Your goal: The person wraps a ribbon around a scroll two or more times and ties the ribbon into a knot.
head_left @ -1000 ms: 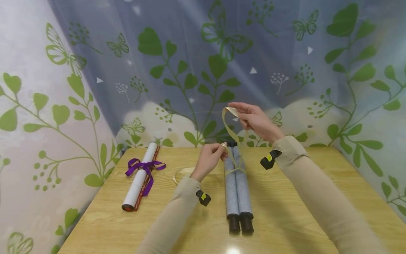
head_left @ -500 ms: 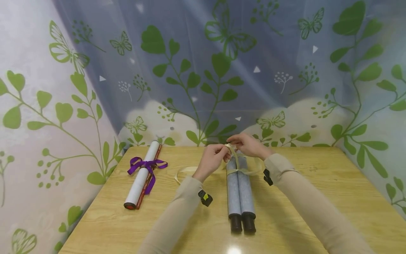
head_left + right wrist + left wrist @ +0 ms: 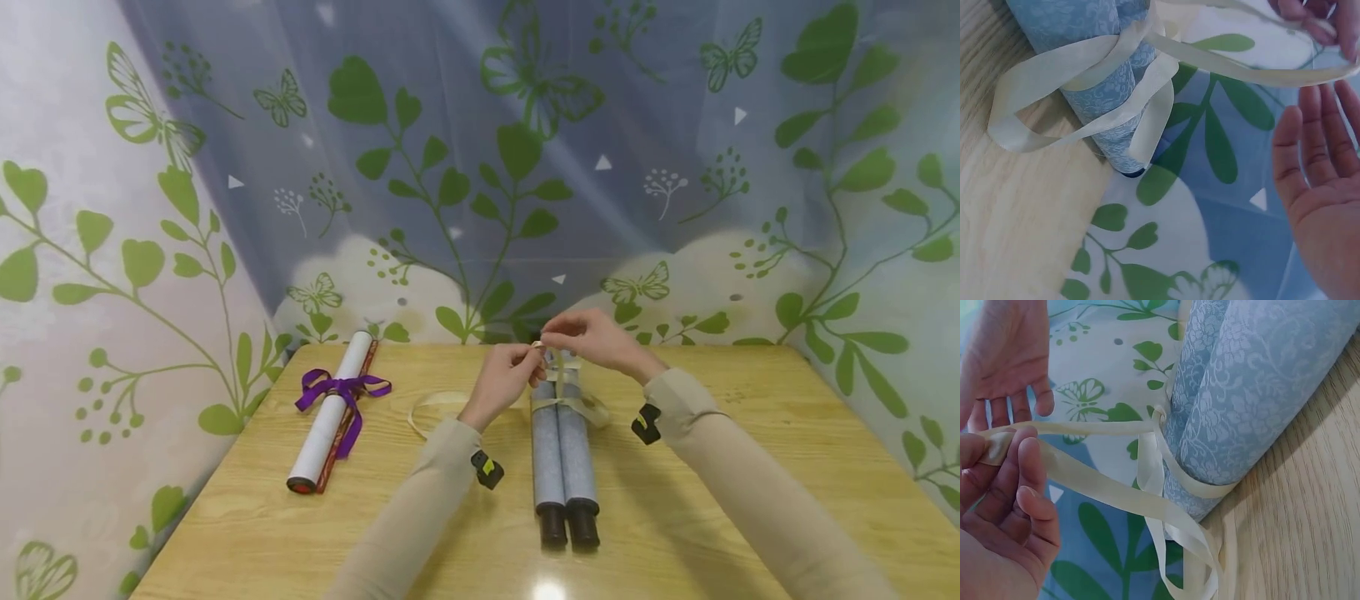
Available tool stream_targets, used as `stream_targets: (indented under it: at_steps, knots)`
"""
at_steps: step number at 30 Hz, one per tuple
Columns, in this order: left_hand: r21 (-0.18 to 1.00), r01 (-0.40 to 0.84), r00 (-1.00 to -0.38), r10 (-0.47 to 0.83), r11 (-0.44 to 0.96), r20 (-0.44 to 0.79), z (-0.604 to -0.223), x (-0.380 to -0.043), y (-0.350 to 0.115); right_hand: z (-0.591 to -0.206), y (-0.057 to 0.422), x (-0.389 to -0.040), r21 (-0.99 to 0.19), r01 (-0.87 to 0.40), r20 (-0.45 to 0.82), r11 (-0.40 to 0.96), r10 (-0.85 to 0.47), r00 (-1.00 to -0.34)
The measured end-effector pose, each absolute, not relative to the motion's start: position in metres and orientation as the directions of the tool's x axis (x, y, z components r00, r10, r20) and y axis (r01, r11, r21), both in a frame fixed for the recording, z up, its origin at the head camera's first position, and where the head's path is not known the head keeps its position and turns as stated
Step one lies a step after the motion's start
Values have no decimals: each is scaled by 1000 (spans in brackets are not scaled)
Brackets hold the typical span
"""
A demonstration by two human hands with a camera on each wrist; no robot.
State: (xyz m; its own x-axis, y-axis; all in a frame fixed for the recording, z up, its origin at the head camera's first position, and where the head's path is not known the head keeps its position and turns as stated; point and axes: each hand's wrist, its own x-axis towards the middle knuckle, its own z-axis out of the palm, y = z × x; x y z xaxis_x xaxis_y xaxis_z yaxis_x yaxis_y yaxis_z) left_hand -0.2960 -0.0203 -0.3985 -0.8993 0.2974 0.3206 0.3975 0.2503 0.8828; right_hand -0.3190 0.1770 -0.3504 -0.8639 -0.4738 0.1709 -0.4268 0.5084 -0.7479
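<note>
Two pale blue floral scrolls with dark end knobs lie side by side on the table. A cream ribbon circles them, knotted at the join. My left hand pinches the ribbon between thumb and finger, above the far part of the scrolls. My right hand is close to the left fingertips, its fingers relaxed and fairly straight beside the ribbon in the right wrist view. Its thumb is outside that view. A loose ribbon loop droops over the scrolls' right side.
To the left lie a white roll and a thin red patterned piece, tied with a purple ribbon bow. More cream ribbon curls on the table left of the scrolls. A leaf-printed cloth hangs behind the table.
My right hand has come down from holding the ribbon high to beside the left fingertips. The ribbon has dropped into a loop on the right. My left hand has stayed nearly in place.
</note>
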Motion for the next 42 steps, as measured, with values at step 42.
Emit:
stream_targets:
  at_steps: [42]
  knots:
    - [663,283,-959,228,693,170,-439,-330,-28,-345,181,-305,-727,-507,263,464,-494,-829]
